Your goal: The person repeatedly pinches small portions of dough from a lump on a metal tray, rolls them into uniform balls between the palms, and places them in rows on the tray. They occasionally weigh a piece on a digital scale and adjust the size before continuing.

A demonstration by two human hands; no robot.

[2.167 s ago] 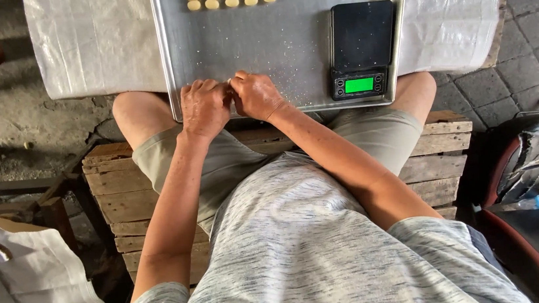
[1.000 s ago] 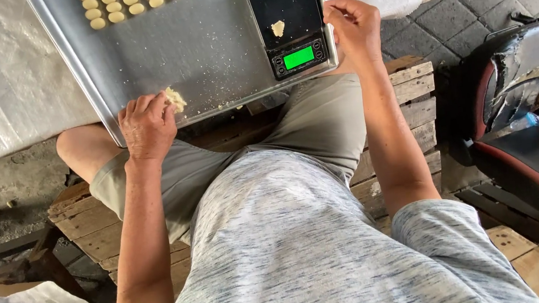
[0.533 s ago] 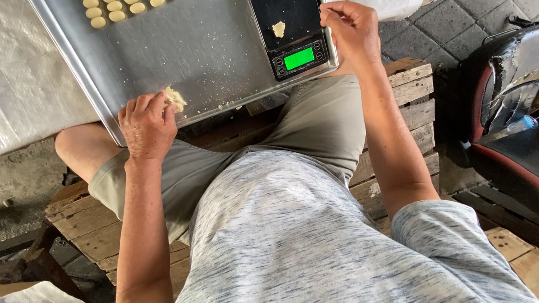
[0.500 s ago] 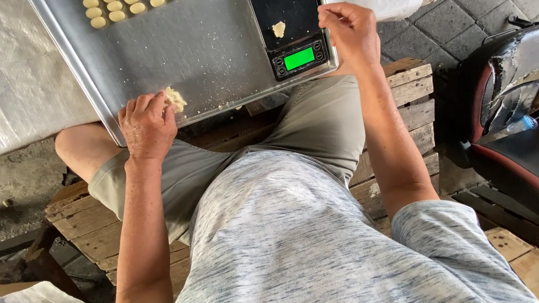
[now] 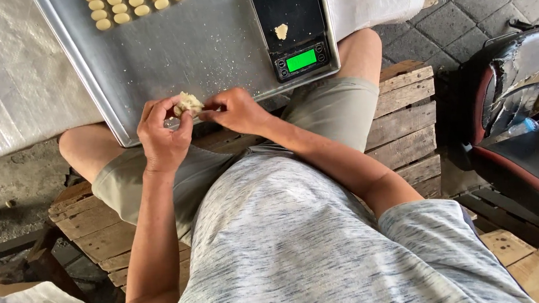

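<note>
Pinching a pale lump of dough (image 5: pixel 187 103) between both hands, a seated person works over the near edge of a metal baking tray (image 5: pixel 206 45) that rests across the knees, as seen from the head camera. The left hand (image 5: pixel 163 132) is curled around the lump from below and from its own side, fingers closed on it; the right hand (image 5: pixel 234 111) meets it from the other side, thumb and fingertips closed on the lump's right end. The dough lies between the two hands, touching both, just above the tray's near rim and slightly nearer the left palm. Its long axis cannot be told, since the fingers hide most of it.

A black digital scale (image 5: pixel 292 23) with a lit green display stands on the tray's right part, well apart from the hands, and a small scrap of dough (image 5: pixel 281 32) sits on its platform. Rows of shaped dough pieces (image 5: pixel 134 2) line the tray's far left corner. White plastic sheeting (image 5: pixel 5 71) covers the desk beneath the tray, and the person sits on a wooden pallet (image 5: pixel 405 125).

Half a second earlier the right hand was up beside the scale's right edge while the left hand alone held the lump at the tray's near rim; now the right hand has come across to join it, and the scrap remains on the scale.
</note>
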